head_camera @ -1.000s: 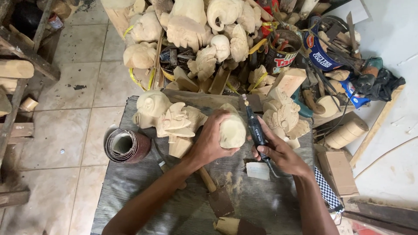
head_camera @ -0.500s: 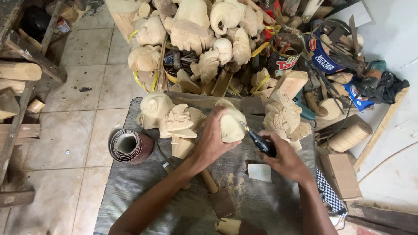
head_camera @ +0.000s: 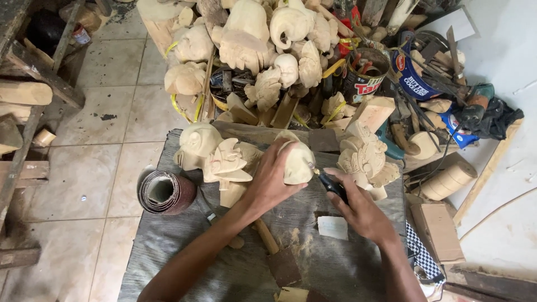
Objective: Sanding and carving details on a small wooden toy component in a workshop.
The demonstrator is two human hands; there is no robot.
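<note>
My left hand grips a pale rounded wood carving above the grey cloth-covered work surface. My right hand holds a black carving tool like a pen; its tip touches the right side of the carving. Left of my left hand lie two pale carved figures, and a detailed carved figure stands just right of the tool.
A roll of sandpaper lies at the cloth's left edge. A small white block and wooden handles lie by my wrists. A heap of unfinished carvings, cans and tools crowds the far side. A cardboard box sits right.
My right hand has shifted its hold on the black tool and brought the tip lower against the carving's right side. My left hand has kept the carving, turning it slightly.
</note>
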